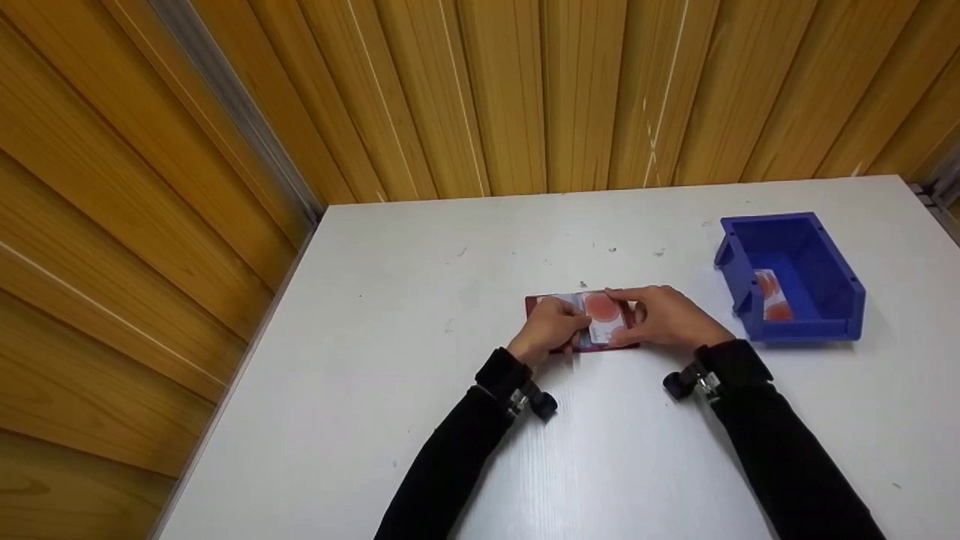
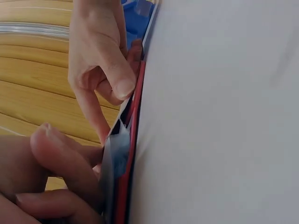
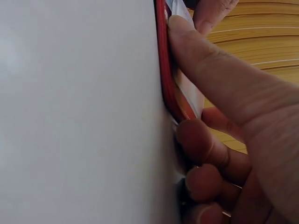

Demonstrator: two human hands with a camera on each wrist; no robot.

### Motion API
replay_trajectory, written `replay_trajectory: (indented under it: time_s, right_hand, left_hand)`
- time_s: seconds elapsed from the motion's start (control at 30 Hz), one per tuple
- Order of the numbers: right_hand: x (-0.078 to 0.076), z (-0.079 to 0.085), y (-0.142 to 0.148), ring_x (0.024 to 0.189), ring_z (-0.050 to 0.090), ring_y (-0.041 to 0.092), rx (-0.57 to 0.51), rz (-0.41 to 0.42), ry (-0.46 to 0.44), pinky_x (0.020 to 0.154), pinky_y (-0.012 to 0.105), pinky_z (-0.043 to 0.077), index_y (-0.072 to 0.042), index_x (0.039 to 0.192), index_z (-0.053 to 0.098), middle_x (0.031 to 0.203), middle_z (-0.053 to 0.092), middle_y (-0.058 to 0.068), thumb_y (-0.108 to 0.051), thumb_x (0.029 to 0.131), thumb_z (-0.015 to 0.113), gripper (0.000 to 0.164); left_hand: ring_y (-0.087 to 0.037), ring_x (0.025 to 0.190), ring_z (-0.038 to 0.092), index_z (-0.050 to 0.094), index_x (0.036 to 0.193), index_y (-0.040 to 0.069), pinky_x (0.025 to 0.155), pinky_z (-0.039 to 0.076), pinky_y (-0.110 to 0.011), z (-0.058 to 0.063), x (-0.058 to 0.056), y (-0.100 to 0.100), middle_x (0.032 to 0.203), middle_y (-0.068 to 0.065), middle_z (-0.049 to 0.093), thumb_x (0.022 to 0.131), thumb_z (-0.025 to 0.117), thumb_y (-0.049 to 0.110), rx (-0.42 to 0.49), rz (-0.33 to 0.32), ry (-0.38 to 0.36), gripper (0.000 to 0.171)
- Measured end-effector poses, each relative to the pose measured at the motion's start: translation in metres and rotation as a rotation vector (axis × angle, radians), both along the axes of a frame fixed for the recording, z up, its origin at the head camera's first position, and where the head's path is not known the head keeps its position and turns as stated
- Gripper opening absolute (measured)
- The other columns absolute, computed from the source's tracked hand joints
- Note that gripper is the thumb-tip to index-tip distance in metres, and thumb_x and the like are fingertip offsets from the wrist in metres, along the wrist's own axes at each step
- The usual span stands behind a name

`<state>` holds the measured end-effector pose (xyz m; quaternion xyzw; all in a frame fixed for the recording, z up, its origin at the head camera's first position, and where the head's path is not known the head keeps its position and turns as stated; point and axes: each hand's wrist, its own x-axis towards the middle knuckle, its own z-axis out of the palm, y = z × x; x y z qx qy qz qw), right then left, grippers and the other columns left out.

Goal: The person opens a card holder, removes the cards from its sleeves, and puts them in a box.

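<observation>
A red-covered card holder [image 1: 531, 304] lies opened out on the white table, with clear plastic sleeves [image 2: 120, 149] inside. On its right half is a white card [image 1: 602, 331] printed with red circles. My left hand [image 1: 551, 326] pinches at the sleeve beside the card's left edge, its fingers curled. From the right, my right hand [image 1: 667, 315] holds the card between thumb and index finger, the index reaching the far edge. In the right wrist view, the thumb lies along the card near the red cover [image 3: 166, 70]. How far the sleeve covers the card cannot be made out.
A blue open-front bin [image 1: 806, 330] stands to the right of my right hand, with a similar red-and-white card [image 1: 772, 294] inside. Wood-patterned walls [image 1: 510, 97] border the table [image 1: 360, 315] at the back and left.
</observation>
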<state>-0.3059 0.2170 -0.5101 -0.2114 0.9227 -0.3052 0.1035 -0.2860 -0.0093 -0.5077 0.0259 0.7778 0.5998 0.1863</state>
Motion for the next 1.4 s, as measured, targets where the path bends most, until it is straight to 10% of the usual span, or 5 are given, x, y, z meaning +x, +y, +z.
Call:
replay_trajectory:
  time_s: [0.43, 0.83, 1.2, 1.4]
  right_hand:
    - [-0.001, 0.002, -0.002, 0.080, 0.049, 0.018, 0.033, -0.012, -0.001, 0.067, 0.030, 0.035, -0.016, 0.151, 0.055, 0.089, 0.058, 0.004, -0.060, 0.071, 0.089, 0.097]
    - [-0.001, 0.003, -0.003, 0.092, 0.050, 0.023, 0.055, -0.007, 0.027, 0.081, 0.038, 0.038, -0.014, 0.150, 0.055, 0.103, 0.061, 0.008, -0.054, 0.074, 0.090, 0.093]
    - [0.001, 0.003, -0.002, 0.088, 0.050, 0.021, 0.057, -0.004, 0.019, 0.078, 0.036, 0.038, -0.016, 0.151, 0.055, 0.091, 0.056, 0.004, -0.055, 0.073, 0.090, 0.094]
    - [0.002, 0.003, -0.003, 0.080, 0.050, 0.018, 0.049, -0.001, -0.035, 0.069, 0.032, 0.038, -0.017, 0.153, 0.053, 0.084, 0.054, 0.003, -0.051, 0.075, 0.090, 0.093]
  left_hand:
    - [-0.007, 0.042, 0.042, 0.061, 0.069, 0.005, 0.044, 0.034, -0.020, 0.015, -0.006, -0.025, 0.049, 0.003, 0.043, 0.095, 0.068, 0.003, -0.009, -0.029, -0.082, 0.027]
    - [-0.007, 0.051, 0.045, 0.072, 0.084, 0.003, 0.053, 0.036, -0.023, 0.032, -0.024, -0.068, 0.056, 0.003, 0.049, 0.096, 0.071, 0.012, -0.260, -0.175, -0.053, 0.015]
    - [-0.008, 0.050, 0.043, 0.074, 0.103, 0.004, 0.050, 0.036, -0.021, 0.078, -0.009, -0.082, 0.057, 0.004, 0.047, 0.099, 0.066, 0.013, -0.042, -0.156, 0.008, 0.013]
    - [-0.008, 0.050, 0.042, 0.073, 0.104, 0.002, 0.049, 0.037, -0.021, 0.083, -0.004, -0.081, 0.056, 0.004, 0.047, 0.101, 0.066, 0.014, -0.008, -0.169, 0.025, 0.014]
